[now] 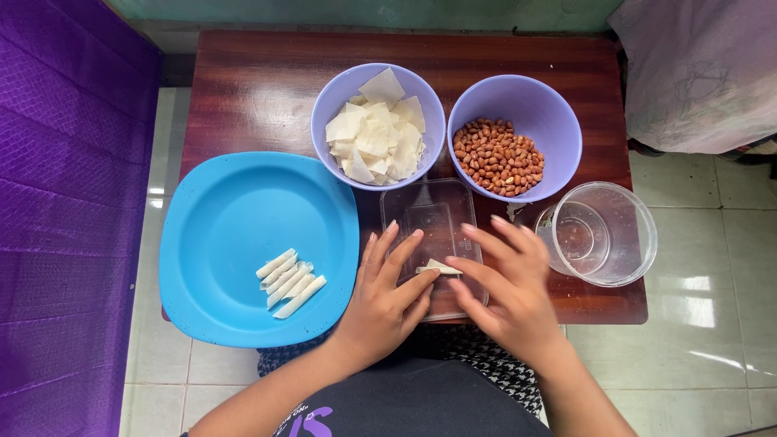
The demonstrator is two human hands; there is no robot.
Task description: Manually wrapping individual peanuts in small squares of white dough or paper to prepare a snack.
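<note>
Hands (453, 283) covering wrapper piece (438, 266), its filling hidden, clear lid (429, 212) beneath

Both forearms are bare, with no sleeve reaching into view; the left hand (387, 301) and the right hand (506, 285) carry no ring, watch or glove, and the fingernails are short and unpainted; a dark, nearly black top covers the chest, printed with purple shapes, possibly lettering, cut off by the lower edge; beneath it lies black-and-white houndstooth cloth, perhaps trousers.
</note>
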